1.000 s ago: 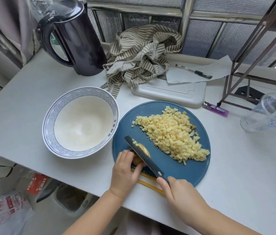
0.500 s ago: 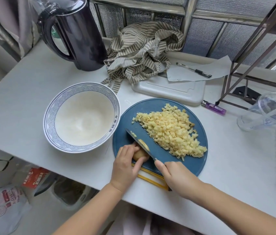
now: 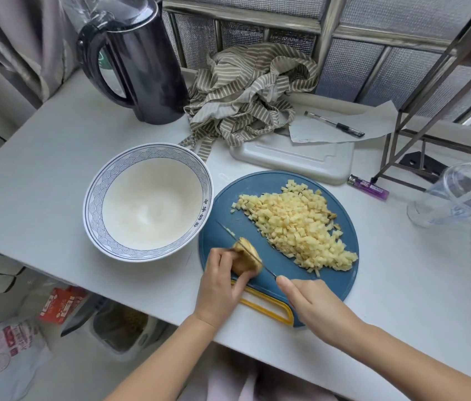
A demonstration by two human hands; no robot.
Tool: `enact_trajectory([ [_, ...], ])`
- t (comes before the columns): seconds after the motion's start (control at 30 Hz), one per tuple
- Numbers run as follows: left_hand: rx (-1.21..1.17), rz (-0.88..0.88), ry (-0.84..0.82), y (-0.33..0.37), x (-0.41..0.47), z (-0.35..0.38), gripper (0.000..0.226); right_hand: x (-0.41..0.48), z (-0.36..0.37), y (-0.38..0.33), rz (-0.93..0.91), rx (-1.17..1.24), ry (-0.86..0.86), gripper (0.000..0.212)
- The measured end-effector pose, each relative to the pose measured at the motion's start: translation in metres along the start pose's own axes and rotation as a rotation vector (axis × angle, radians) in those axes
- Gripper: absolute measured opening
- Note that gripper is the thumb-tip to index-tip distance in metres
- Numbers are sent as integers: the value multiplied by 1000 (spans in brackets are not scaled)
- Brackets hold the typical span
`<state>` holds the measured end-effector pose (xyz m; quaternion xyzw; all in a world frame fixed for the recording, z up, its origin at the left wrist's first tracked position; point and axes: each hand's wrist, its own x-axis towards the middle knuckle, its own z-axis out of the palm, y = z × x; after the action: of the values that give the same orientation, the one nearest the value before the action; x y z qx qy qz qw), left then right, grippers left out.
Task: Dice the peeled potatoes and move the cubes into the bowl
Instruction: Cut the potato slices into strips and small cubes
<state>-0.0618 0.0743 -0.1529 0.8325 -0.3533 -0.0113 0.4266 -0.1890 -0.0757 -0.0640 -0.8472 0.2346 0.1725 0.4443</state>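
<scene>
Left hand (image 3: 219,285): fingers (image 3: 222,260) curled round the potato piece (image 3: 243,263), pinning it to the blue board (image 3: 257,189). Right hand (image 3: 309,305): fingers closed on the knife (image 3: 228,231) handle. The blade crosses the piece and runs away and leftward from that hand. The diced pile (image 3: 295,224) lies beyond the right fingers. The bowl (image 3: 95,186) holds no cubes and stands beyond-left of the left fingers, so the left hand is nearer it.

Dark kettle (image 3: 144,62) is standing at the far left corner of the worktop (image 3: 40,157). Striped cloth (image 3: 251,94) is lying crumpled at the far edge, overlapping a white tray (image 3: 295,162). Pen (image 3: 334,124) is resting on paper (image 3: 373,120). Purple lighter (image 3: 368,187) is lying just beside the tray.
</scene>
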Motion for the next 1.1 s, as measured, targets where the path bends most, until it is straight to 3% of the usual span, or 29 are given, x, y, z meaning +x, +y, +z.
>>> enact_trajectory([
  [0.37, 39, 30, 2, -3, -1, 2, 29, -15, 4, 0, 17, -84, 11, 55],
  [0.83, 44, 53, 1, -5, 1, 3, 25, -10, 9, 0, 97, -58, -35, 66],
  [1.1, 11, 52, 20, -2, 1, 3, 25, 18, 14, 0, 83, -62, 3, 57],
])
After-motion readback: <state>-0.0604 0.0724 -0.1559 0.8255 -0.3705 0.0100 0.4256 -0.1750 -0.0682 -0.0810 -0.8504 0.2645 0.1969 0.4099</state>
